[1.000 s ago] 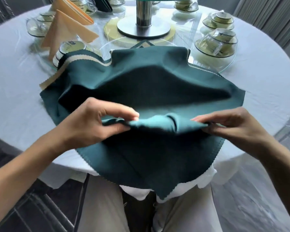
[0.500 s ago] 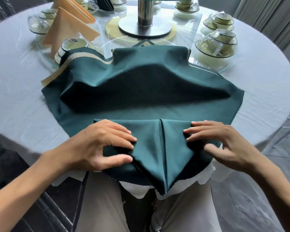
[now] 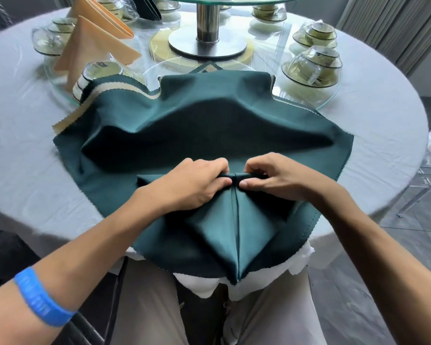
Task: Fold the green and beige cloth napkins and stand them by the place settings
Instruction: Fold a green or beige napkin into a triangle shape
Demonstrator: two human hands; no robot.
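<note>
Pinching a folded edge of a green napkin (image 3: 209, 125), a person works at a round counter (image 3: 23, 135) draped in a pale cloth. The left hand (image 3: 194, 185) and right hand (image 3: 271, 180) meet thumb to thumb at the middle of the fold, their fingers (image 3: 219, 165) curled over the top of the edge and each thumb pressed beneath it. Below the hands, two flaps of the napkin come together along a centre crease and taper to a point that hangs just over the counter's near rim. The rest of the napkin lies spread and rumpled across the counter, its far edge lapping a beige napkin (image 3: 105, 89) underneath. Two folded beige napkins (image 3: 90, 48) stand at the far left beside stacked cups and bowls (image 3: 316, 68). A blue wristband (image 3: 40, 300) circles the left forearm.
</note>
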